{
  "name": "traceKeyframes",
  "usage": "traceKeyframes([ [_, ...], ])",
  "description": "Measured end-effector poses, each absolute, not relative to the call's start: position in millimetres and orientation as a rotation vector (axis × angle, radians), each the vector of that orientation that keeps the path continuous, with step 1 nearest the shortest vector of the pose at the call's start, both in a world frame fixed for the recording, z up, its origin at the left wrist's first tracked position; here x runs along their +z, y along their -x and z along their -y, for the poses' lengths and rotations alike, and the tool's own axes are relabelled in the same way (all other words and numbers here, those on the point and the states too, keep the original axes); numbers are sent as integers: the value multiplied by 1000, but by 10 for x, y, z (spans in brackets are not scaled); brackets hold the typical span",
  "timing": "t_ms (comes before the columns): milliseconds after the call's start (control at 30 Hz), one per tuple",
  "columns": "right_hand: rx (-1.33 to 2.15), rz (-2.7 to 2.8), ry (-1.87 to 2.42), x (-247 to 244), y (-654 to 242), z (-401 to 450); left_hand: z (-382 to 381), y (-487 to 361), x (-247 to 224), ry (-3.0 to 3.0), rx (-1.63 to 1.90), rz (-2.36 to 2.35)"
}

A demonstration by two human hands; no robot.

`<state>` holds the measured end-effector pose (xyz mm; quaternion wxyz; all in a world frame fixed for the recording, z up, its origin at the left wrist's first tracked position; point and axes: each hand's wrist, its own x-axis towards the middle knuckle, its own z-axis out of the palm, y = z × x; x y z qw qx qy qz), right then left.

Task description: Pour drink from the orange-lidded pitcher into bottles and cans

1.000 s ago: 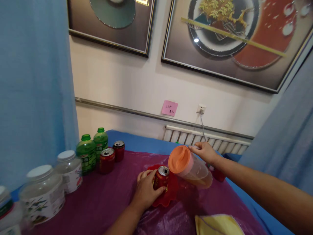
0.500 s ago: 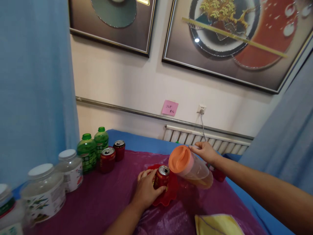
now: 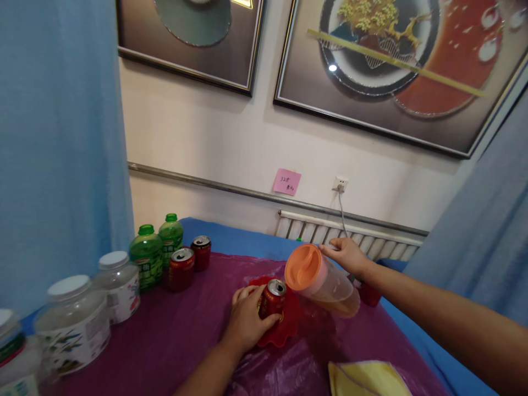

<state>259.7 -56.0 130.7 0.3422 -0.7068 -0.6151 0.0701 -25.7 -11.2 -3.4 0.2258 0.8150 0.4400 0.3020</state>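
Observation:
My left hand [image 3: 246, 319] is wrapped round a red drink can [image 3: 273, 301], which stands upright with its opened top facing up. Beneath the can lies a red scalloped plate [image 3: 291, 324]. A clear plastic pitcher [image 3: 332, 291] with an orange lid [image 3: 304, 268] is tilted over to the left, its lid close to the can's top. Brownish liquid lies low in the pitcher's body. My right hand [image 3: 344, 256] grips the pitcher from behind; its handle is mostly hidden. Whether liquid flows from the spout, I cannot make out.
Two more red cans [image 3: 181, 269] and two green bottles [image 3: 146, 258] stand at the left. White-lidded clear jars [image 3: 72, 324] line the near left. A folded yellow cloth [image 3: 367, 379] lies at the front on the purple table cover [image 3: 177, 335]. Behind the table runs a radiator [image 3: 305, 225].

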Motion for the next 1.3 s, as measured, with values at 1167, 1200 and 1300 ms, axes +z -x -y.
traceKeyframes([
  [1167,170,1605,1816,1356,-2555,567,90,258,-71,-2254,854,-1188],
  [1200,167,1609,1814,1355,-2557,567,89,258,-71,-2251,855,-1187],
  [1300,165,1614,1818,1354,-2562,568,92,257,-69,-2248,859,-1189],
])
